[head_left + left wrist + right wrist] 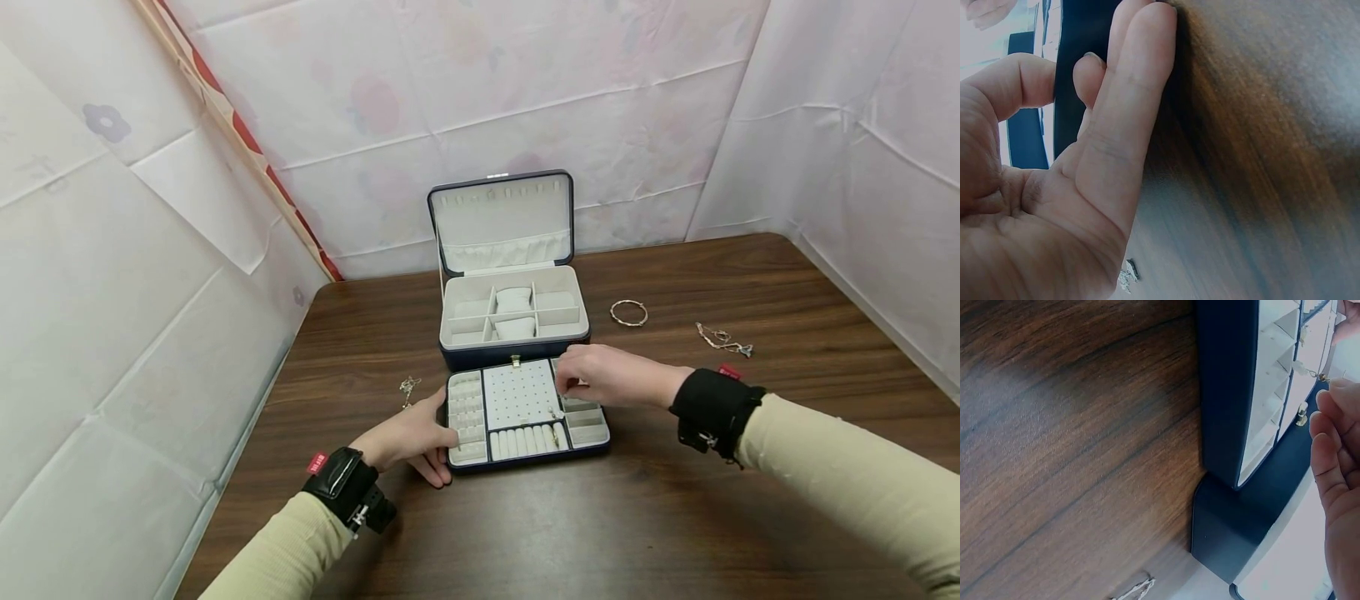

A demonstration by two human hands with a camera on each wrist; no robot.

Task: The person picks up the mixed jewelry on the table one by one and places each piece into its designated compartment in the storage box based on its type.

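A navy jewelry box (510, 312) stands open on the wooden table (675, 500), its lid upright. Its removable tray (525, 454) lies in front of it. My left hand (442, 437) rests against the tray's left edge, fingers mostly straight; the left wrist view shows my left hand (1094, 69) flat against the tray's dark wall (1079, 37). My right hand (568, 385) hovers over the tray's right side and pinches a thin chain (556, 414). In the right wrist view my right hand (1329, 400) pinches the thin chain (1311, 372) above the tray (1225, 394).
A gold bangle (628, 312) and a tangled necklace (723, 339) lie on the table right of the box. A small jewelry piece (408, 387) lies left of the tray. White sheets wall in the table on the left, back and right.
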